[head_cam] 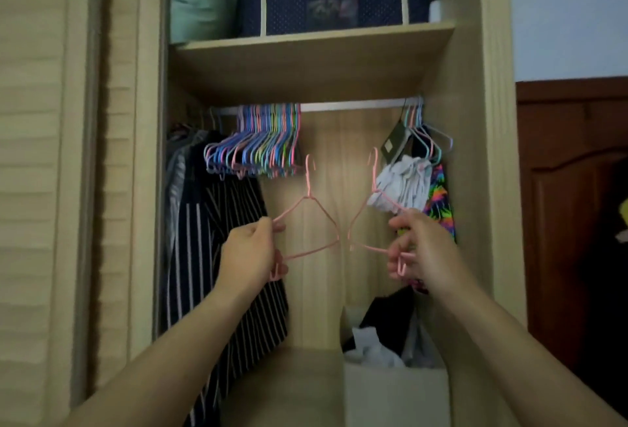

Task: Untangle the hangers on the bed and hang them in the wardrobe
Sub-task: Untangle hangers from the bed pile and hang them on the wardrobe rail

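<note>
I face the open wardrobe. My left hand grips a pink wire hanger by its left corner, hook pointing up. My right hand grips a second pink wire hanger by its right corner, hook up as well. The two hangers are held apart, side by side, below the silver rail. A dense bunch of coloured hangers hangs on the rail's left part. A few more hangers with clothes hang at its right end.
A striped dark garment hangs at the left. White and neon clothes hang at the right. A shelf above carries a navy storage bag and a green pillow. A bin of clothes stands below at the right. A brown door is at far right.
</note>
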Available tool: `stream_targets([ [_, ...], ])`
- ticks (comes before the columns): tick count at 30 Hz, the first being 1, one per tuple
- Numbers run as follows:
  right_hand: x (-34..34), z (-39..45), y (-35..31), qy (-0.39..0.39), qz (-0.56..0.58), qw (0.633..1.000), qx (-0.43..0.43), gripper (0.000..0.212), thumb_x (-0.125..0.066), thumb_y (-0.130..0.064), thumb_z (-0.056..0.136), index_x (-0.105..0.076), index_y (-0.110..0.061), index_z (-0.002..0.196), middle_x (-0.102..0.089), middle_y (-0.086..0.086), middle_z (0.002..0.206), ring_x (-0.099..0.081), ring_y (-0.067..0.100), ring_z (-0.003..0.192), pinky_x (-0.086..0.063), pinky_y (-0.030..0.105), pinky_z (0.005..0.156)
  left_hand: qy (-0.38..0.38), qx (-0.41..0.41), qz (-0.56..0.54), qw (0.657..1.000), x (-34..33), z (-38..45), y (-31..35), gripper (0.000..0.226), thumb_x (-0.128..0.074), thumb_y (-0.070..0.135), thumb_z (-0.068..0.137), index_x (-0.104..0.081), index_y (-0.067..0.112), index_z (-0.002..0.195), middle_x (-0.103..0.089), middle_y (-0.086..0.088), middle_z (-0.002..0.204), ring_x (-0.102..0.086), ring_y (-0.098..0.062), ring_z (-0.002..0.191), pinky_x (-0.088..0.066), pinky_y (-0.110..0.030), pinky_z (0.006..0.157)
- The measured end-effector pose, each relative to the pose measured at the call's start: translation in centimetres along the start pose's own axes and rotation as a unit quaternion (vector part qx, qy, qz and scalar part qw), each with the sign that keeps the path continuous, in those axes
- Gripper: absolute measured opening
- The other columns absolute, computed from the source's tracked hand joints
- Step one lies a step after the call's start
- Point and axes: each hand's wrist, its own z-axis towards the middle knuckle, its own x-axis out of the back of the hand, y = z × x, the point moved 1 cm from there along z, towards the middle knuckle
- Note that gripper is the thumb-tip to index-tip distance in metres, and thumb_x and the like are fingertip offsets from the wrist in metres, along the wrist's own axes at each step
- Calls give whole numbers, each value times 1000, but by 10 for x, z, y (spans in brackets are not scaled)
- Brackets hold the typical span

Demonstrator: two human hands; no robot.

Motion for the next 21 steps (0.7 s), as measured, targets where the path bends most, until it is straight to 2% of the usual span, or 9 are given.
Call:
stream_targets([
  [3,-15,50,-5,-5,-4,999,41,23,-39,-22,103,-57,-8,104,-53,14,61,-52,27,56,-45,39,61,9,-46,6,999,-26,52,4,32,-41,24,96,-72,18,92,-60,-19,56,-69,-38,58,-58,-43,57],
  [6,-20,102,-8,-2,8,998,61,23,-41,-22,101,-59,-9,106,-54,14,60,-53,27,57,-46,36,59,14,-82,14,996,-50,99,4,33,-42,26,96,-73,19,91,-59,-12,50,-67,-30,50,-56,-40,55],
  [8,-23,138,-5,-11,20,996,81,21,-43,-21,100,-60,-9,105,-55,13,59,-53,27,57,-46,36,59,20,-106,17,994,-69,129,2,34,-40,28,97,-73,19,94,-58,-11,49,-68,-30,50,-59,-43,56],
  [12,-25,186,-5,-2,37,993,108,20,-43,-23,102,-60,-14,101,-56,10,54,-56,28,55,-47,39,61,18,-128,26,991,-102,174,24,37,-38,31,99,-72,16,96,-65,-18,65,-70,-33,56,-60,-53,60],
  [15,-27,219,-6,1,58,991,117,20,-43,-24,102,-60,-14,99,-55,10,53,-55,27,52,-47,36,57,48,-163,54,984,-125,216,50,45,-36,34,97,-70,8,84,-70,-20,75,-71,-34,62,-60,-47,62],
  [18,-28,242,-3,-8,73,989,127,23,-41,-26,103,-59,-12,99,-54,12,55,-53,27,53,-46,38,58,89,-171,110,975,-143,256,71,52,-33,40,96,-65,5,75,-65,-12,66,-66,-34,74,-50,-37,68],
  [21,-26,253,0,-18,76,988,130,24,-40,-26,104,-59,-11,100,-53,14,58,-52,28,55,-45,34,55,95,-160,167,968,-158,281,81,52,-30,42,101,-66,5,94,-53,-6,66,-56,-31,74,-43,-35,72],
])
